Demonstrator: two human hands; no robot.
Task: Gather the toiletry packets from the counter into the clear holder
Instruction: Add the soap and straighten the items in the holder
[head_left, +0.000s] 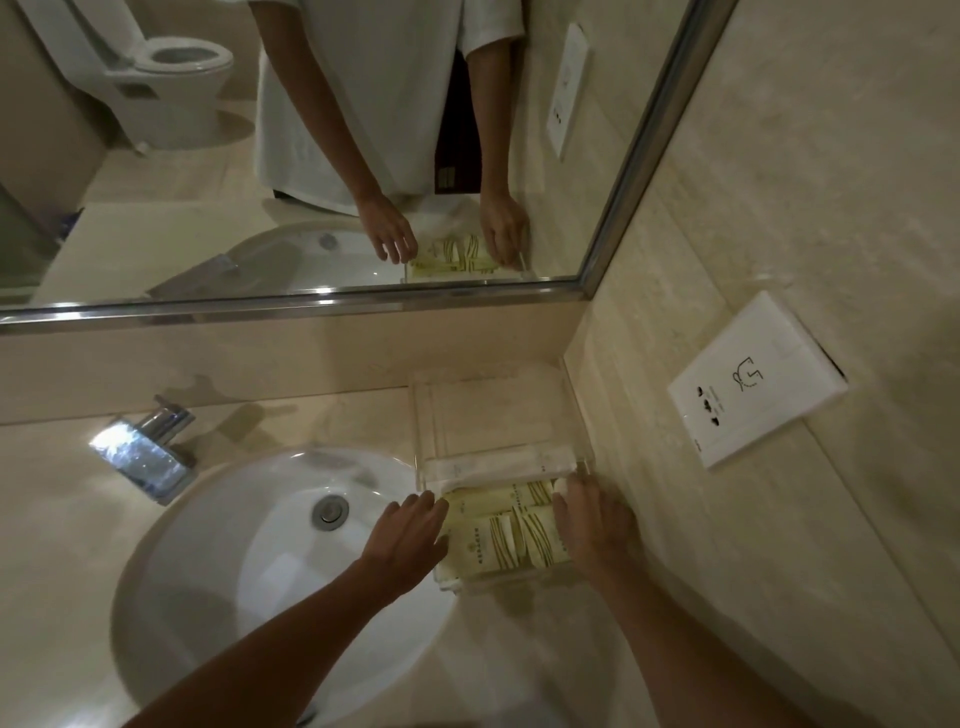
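We find the toiletry packets (506, 530), pale yellow with darker stripes, already lying in a loose overlapping heap inside the clear holder (431, 467). The holder sits on the worktop (57, 493) in the corner, between the white basin (234, 571) and the side wall, its far half showing only a pale folded item we cannot identify. We see no packets loose on the worktop around it, so we judge the gathering essentially done; what may remain is squaring the pile and letting go.

Our left hand (410, 535) reaches in over the basin's rim, fingers nearly straight and together, tips against the left edge of the heap at the holder's near-left wall. It presses or steadies; it does not grip. Our right hand (592, 519) lies on the right side of the heap, fingers bent down over the packets; whether they pinch a packet or only press, we cannot tell. The two hands stand apart, packets between them, both forearms coming up from the bottom of the view.

The mirror (260, 156) above repeats the same pose. A chrome tap (148, 447) stands left of the holder, a white socket plate (753, 379) on the side wall
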